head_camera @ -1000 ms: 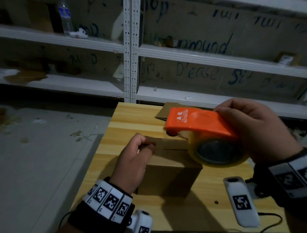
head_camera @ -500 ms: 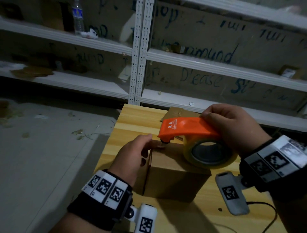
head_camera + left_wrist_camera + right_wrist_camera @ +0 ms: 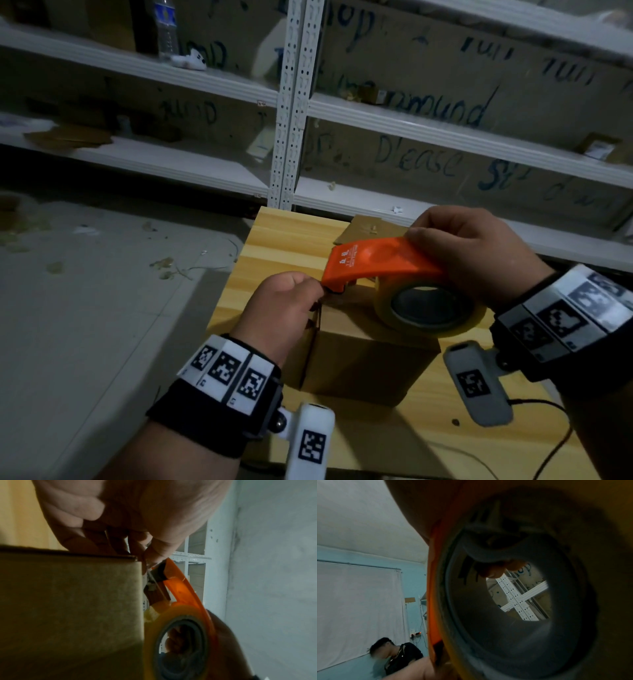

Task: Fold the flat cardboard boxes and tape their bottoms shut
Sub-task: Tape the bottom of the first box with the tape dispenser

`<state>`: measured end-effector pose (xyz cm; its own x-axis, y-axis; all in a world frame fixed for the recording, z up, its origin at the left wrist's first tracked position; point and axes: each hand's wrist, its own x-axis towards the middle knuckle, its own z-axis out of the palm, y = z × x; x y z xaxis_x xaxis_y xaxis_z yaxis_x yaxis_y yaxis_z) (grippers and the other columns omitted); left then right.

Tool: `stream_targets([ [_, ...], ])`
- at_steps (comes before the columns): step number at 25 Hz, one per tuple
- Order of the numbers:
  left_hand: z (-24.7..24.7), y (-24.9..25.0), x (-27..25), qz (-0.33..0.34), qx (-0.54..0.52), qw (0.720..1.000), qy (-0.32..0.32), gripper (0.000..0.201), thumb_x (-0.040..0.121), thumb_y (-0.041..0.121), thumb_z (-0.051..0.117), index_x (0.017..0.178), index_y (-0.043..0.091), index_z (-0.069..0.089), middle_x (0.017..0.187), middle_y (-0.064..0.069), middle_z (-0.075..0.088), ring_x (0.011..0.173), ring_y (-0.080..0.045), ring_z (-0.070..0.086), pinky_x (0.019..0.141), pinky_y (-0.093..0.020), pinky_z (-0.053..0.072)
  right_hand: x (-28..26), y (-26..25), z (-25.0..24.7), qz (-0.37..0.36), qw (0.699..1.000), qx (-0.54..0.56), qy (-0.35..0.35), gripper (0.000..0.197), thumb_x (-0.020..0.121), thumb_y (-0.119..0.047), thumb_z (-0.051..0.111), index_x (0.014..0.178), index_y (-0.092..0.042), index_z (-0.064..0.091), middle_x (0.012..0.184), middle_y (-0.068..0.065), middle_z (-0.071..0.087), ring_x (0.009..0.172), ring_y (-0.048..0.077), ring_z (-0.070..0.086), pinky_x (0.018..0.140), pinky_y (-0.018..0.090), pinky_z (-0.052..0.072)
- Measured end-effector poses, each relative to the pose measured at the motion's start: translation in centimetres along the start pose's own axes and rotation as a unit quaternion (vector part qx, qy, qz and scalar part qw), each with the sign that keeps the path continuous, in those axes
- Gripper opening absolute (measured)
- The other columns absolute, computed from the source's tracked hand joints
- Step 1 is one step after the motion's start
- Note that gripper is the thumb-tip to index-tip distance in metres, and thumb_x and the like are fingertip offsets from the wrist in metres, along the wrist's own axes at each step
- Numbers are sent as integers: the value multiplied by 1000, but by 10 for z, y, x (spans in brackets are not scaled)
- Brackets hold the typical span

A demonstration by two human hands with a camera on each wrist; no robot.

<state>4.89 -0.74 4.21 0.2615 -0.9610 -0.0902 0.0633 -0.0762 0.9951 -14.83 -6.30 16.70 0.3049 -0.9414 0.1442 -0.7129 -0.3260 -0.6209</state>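
A folded brown cardboard box [image 3: 363, 359] [image 3: 68, 601] stands on the wooden table [image 3: 284, 240]. My right hand [image 3: 455, 250] grips an orange tape dispenser [image 3: 376, 260] [image 3: 185, 582] from above. Its yellowish tape roll [image 3: 428, 308] [image 3: 513, 601] lies on the box's top. The dispenser's mouth sits at the box's far left corner. There my left hand [image 3: 317, 291] [image 3: 142, 553] curls over the box's edge, and its thumb and fingers pinch the clear tape end [image 3: 150, 573]. Through the roll's core I see fingertips [image 3: 494, 573] of my right hand.
A flat piece of cardboard [image 3: 366, 228] lies at the table's far edge. White metal shelving [image 3: 287, 137] stands just behind the table, with a water bottle [image 3: 166, 31] on a high shelf. Bare floor [image 3: 102, 308] lies to the left. A person [image 3: 399, 654] sits behind me.
My right hand has lowered the dispenser onto the box and brought its mouth to the far left corner. My left hand's thumb and fingers have moved up to the mouth.
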Motion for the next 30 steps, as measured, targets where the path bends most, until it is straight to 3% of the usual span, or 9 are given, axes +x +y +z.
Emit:
stream_targets([
  [5,-1,-5,-4,8,22,999,36,29,103,25,52,89,4,66,79,-10,64,78,-27,63,75,-44,55,10,-9,4,-13,999,-22,-32,18,99,-37,64,91,-24,74,85,3,74,79,22,71,77,43,59],
  [10,-9,-19,1,-26,-25,998,54,31,98,21,53,96,-8,63,90,-30,67,87,-37,73,90,-59,62,21,-14,10,-25,998,-31,-50,17,98,-34,65,87,-26,75,83,1,75,78,20,71,82,45,61],
  [14,-5,-31,1,-67,-22,997,42,32,78,33,65,84,3,71,85,-23,74,87,-42,74,89,-59,62,24,-16,15,-33,996,-46,-61,16,97,-34,65,89,-25,76,86,5,76,80,24,72,83,49,61],
  [17,-3,-37,3,-101,-51,993,24,17,81,26,75,87,10,74,80,-12,74,81,-32,71,77,-45,57,24,-14,16,-31,997,-29,-59,17,96,-34,65,86,-26,76,82,3,76,76,21,73,81,46,61],
  [19,-9,-40,7,-119,-50,991,26,31,68,34,85,88,15,71,84,-8,73,82,-28,68,74,-40,51,25,-13,16,-32,997,-29,-59,17,96,-33,65,85,-26,76,80,4,76,74,22,72,79,45,60],
  [21,-14,-41,8,-97,2,994,46,37,68,36,91,92,18,70,93,-5,75,87,-24,68,72,-38,52,26,-12,16,-32,997,-29,-60,17,97,-32,64,86,-24,75,79,5,75,73,23,71,79,46,60],
  [24,-9,-41,1,-14,57,998,40,14,90,18,78,100,27,74,97,3,78,90,-16,73,74,-30,55,26,-12,15,-34,997,-33,-59,17,96,-31,64,86,-23,74,82,5,74,75,23,71,79,46,59],
  [26,-5,-45,-3,8,9,1000,15,20,93,11,70,97,28,80,94,-1,81,90,-22,75,81,-37,58,26,-11,16,-40,997,-41,-56,17,96,-32,64,86,-23,74,82,4,74,75,21,70,79,46,59],
  [30,-18,-52,4,68,-71,994,-55,18,71,24,89,84,26,78,89,-2,78,88,-23,73,84,-44,57,27,-9,16,-42,997,-42,-52,17,96,-31,64,86,-23,74,83,4,74,76,21,70,77,44,58],
])
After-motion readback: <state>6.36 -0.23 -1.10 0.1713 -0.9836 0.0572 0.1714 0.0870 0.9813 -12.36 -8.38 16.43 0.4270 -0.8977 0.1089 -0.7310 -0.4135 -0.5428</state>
